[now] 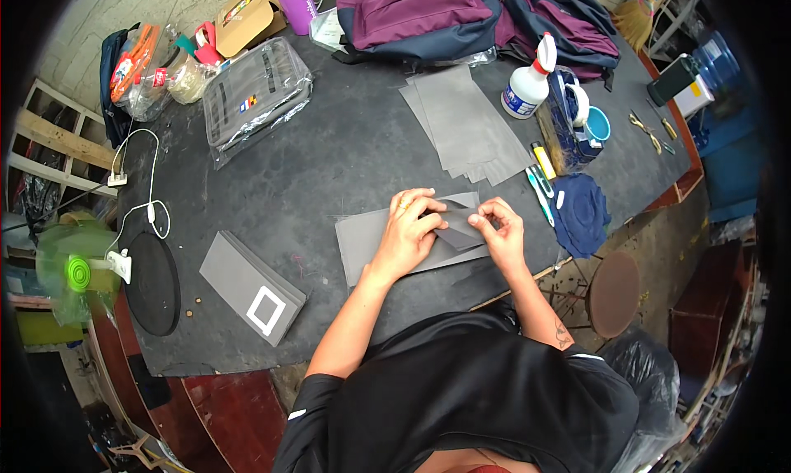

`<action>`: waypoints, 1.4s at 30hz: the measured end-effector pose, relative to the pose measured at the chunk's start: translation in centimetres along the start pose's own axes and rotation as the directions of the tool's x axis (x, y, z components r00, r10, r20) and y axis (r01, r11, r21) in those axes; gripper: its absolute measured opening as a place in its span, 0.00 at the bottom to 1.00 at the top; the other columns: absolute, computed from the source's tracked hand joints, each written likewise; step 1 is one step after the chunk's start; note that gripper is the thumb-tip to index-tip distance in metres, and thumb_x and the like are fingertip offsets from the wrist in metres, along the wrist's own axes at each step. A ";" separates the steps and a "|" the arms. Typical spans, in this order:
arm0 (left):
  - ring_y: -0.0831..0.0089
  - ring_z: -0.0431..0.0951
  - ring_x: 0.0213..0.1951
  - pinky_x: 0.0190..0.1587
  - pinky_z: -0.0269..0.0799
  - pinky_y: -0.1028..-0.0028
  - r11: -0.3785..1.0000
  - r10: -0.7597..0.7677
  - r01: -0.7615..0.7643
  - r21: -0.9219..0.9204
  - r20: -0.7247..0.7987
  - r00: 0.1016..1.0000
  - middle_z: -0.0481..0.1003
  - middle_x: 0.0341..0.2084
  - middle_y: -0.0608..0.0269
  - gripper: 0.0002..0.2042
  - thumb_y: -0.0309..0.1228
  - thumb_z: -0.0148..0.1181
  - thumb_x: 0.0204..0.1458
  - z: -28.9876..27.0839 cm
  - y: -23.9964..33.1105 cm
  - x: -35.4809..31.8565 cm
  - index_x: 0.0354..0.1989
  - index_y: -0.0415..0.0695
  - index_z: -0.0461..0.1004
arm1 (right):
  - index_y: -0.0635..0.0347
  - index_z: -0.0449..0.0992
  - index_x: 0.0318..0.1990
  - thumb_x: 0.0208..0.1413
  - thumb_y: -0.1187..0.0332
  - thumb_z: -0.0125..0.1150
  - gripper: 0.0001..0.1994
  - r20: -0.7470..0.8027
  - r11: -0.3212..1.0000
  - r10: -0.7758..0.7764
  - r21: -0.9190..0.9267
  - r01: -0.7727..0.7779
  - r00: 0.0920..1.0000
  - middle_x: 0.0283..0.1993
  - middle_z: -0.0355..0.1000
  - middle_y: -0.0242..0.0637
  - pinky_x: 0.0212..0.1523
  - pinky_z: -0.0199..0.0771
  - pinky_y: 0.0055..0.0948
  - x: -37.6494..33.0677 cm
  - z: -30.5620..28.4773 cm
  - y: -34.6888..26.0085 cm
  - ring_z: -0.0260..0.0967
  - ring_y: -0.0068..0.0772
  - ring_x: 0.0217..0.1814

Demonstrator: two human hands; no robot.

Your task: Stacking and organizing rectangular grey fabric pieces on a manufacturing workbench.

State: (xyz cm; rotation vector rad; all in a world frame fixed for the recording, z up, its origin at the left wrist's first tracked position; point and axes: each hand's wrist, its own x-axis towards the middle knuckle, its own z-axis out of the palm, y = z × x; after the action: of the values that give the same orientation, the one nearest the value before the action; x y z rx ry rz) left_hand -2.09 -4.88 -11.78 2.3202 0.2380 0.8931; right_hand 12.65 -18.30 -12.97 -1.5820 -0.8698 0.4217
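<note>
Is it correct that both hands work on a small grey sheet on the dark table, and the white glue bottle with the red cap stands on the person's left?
Not quite. The head view shows the white glue bottle on the person's right. The rest holds: left hand and right hand work on the small grey sheet on the dark table.

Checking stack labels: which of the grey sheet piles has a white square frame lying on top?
The grey stack at the table's near-left, left of the left hand; the other piles carry none.
</note>
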 end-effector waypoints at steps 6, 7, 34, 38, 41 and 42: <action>0.64 0.70 0.42 0.49 0.62 0.65 0.984 -0.151 0.154 -0.091 0.045 0.988 0.70 0.30 0.66 0.15 0.14 0.59 0.31 -0.1 0.1 0.0 0.29 0.45 0.75 | 0.62 0.72 0.29 0.53 0.70 0.65 0.08 -0.003 0.954 0.186 0.239 -0.180 0.983 0.26 0.66 0.22 0.31 0.61 0.16 0.1 -0.1 0.3 0.59 0.12 0.28; 0.64 0.70 0.42 0.49 0.62 0.65 0.984 -0.150 0.154 -0.090 0.045 0.988 0.70 0.30 0.66 0.15 0.14 0.59 0.31 -0.1 0.2 0.0 0.29 0.45 0.75 | 0.62 0.72 0.29 0.53 0.70 0.65 0.08 -0.004 0.954 0.186 0.239 -0.180 0.983 0.26 0.66 0.22 0.31 0.61 0.16 0.0 0.0 0.3 0.59 0.12 0.28; 0.66 0.71 0.36 0.57 0.60 0.62 0.991 -0.117 0.117 -0.070 0.003 0.993 0.70 0.27 0.66 0.15 0.13 0.56 0.31 -0.1 0.4 0.2 0.30 0.43 0.74 | 0.65 0.72 0.27 0.51 0.72 0.65 0.08 0.005 0.947 0.212 0.246 -0.206 0.977 0.30 0.64 0.24 0.32 0.60 0.16 0.0 0.3 -0.1 0.58 0.13 0.30; 0.64 0.69 0.42 0.57 0.58 0.63 0.992 -0.120 0.123 -0.034 0.090 0.989 0.69 0.31 0.65 0.16 0.14 0.56 0.30 -0.1 0.4 -0.1 0.30 0.45 0.76 | 0.66 0.73 0.28 0.50 0.74 0.66 0.07 0.066 0.986 0.102 0.123 -0.109 0.993 0.30 0.64 0.25 0.31 0.59 0.16 0.1 0.0 0.3 0.58 0.13 0.29; 0.63 0.67 0.49 0.58 0.57 0.61 0.996 -0.089 0.090 -0.008 0.051 0.995 0.71 0.37 0.65 0.16 0.14 0.57 0.30 0.0 0.5 0.0 0.29 0.47 0.77 | 0.67 0.73 0.28 0.49 0.75 0.65 0.06 0.027 0.983 0.090 0.160 -0.094 0.996 0.30 0.65 0.26 0.30 0.59 0.16 0.0 -0.1 0.6 0.58 0.14 0.29; 0.61 0.66 0.52 0.59 0.56 0.60 0.996 -0.084 0.084 -0.016 -0.003 0.996 0.71 0.40 0.66 0.16 0.14 0.57 0.30 0.0 0.6 0.1 0.29 0.47 0.78 | 0.68 0.74 0.28 0.49 0.76 0.65 0.06 0.028 0.984 0.091 0.150 -0.094 0.995 0.30 0.65 0.27 0.30 0.59 0.17 -0.1 -0.1 0.6 0.58 0.14 0.29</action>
State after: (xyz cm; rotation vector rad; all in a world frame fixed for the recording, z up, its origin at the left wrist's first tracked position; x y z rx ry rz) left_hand -2.01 -5.29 -11.38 2.2765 0.3255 0.8544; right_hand 12.89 -18.43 -13.53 -1.4842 -0.7640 0.5585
